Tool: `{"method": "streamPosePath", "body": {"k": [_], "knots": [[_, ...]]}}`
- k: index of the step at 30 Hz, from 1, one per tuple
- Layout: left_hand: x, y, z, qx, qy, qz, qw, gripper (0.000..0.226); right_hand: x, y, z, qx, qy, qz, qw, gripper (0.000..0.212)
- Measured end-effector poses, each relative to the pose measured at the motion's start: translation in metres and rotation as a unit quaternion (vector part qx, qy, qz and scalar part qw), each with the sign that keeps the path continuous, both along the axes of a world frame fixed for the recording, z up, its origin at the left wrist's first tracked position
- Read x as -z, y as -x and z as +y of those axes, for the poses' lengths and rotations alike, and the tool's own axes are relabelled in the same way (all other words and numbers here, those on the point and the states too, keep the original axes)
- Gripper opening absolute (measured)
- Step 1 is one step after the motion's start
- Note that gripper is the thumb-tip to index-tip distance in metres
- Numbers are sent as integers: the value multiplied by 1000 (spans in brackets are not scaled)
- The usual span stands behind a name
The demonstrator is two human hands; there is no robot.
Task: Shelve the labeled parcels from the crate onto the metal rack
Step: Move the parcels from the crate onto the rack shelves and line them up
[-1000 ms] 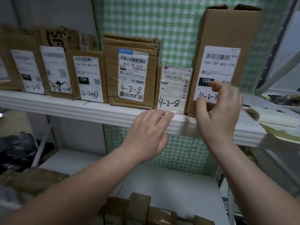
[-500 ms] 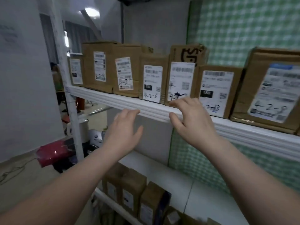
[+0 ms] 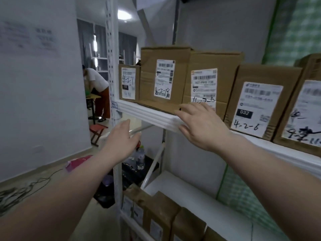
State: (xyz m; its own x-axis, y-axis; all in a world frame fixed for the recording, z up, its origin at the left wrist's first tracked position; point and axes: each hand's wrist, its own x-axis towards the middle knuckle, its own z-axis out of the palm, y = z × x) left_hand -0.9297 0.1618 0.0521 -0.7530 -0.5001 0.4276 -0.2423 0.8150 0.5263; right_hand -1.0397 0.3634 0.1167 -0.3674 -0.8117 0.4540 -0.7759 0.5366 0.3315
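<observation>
"4-2-6", "032" on parcel label [image 3: 255,108]

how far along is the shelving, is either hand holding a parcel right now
Done: labeled parcels stand in a row on the upper shelf, among them 4-2-1, 4-2-18 and 4-2-6; more boxes sit on the lower shelf. In hand: nothing; the right hand is open at the shelf's front edge, the left hand open below it. Left: unknown, the crate is out of view.
</observation>
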Motion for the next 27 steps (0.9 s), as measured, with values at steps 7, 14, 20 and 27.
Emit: {"method": "streamPosePath", "body": {"k": [7,14,20,27], "knots": [[-12,55,-80,-22,-11,-23,999,50,-26,56,-89,-31,-21,64,997,46],[-25,108,-129,-4,34,-10,999,61,-28,91,-157,-25,-126,90,988,37],[-81,153,-167,33,145,130,980,59,-27,100,-191,-25,-153,184,971,50],[-138,194,-203,145,230,209,939,48,-27,118,-234,-22,-219,278,935,52]]}}
